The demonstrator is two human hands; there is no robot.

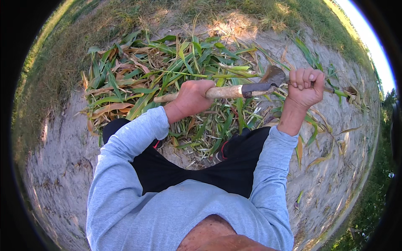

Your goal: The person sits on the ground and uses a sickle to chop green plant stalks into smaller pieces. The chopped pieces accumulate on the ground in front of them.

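Note:
My left hand (194, 96) is closed round the wooden handle of a short chopping tool (226, 92). A metal socket joins the handle to its broad, rusty blade (272, 76), close to my right hand. My right hand (304, 84) grips a green maize stalk (240, 76), which passes by the blade and sticks out beyond my fist to a dry, tufted end. The blade overlaps the stalk; whether they touch I cannot tell. Below both hands lies a heap of green and brown maize leaves (138, 78), with chopped pieces (204, 138) between my feet.
My shoes and black-trousered knees flank the chopped pieces. Loose leaves (317, 128) and another leafy green piece (306, 53) lie on the bare, dry soil (333, 188) to the right. Grass (62, 62) borders the soil at the left and far side.

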